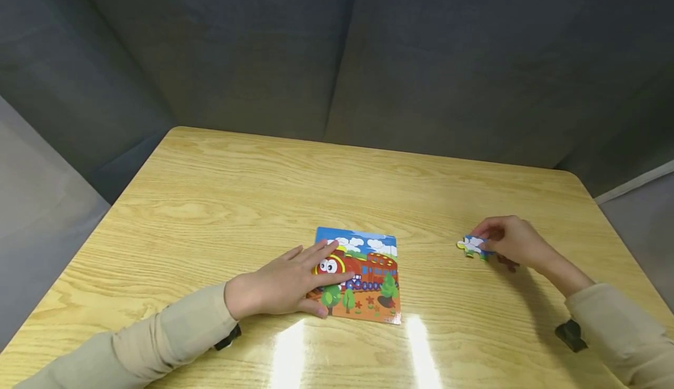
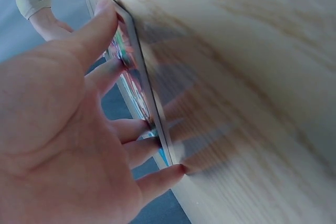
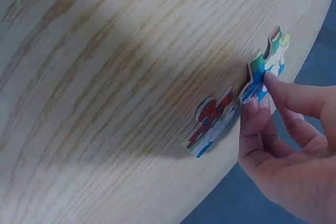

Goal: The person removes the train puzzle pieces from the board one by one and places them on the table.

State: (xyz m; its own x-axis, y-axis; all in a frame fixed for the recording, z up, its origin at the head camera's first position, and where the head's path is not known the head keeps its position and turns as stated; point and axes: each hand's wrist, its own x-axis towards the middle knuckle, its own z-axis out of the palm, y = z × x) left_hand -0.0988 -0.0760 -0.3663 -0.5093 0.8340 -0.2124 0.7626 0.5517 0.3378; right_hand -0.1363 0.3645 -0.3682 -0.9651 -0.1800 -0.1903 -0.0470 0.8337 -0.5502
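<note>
A flat picture board (image 1: 376, 313) with a red cartoon train, trees and a blue sky lies on the wooden table. My left hand (image 1: 281, 283) rests on its left part, fingers spread, covering some of the picture. In the left wrist view its fingertips (image 2: 142, 126) touch the board along the edge. Off to the right, my right hand (image 1: 513, 241) pinches a jigsaw puzzle piece (image 1: 473, 245) between thumb and fingers; it shows white cloud, blue and green. Beside that hand, a second puzzle piece (image 3: 210, 127) in red, white and blue lies on the table.
The wooden table (image 1: 237, 184) has rounded far corners. Dark grey curtains (image 1: 253, 50) hang behind it. Two bright light reflections show on the near part of the tabletop. A black wrist device (image 1: 571, 335) is at the right sleeve.
</note>
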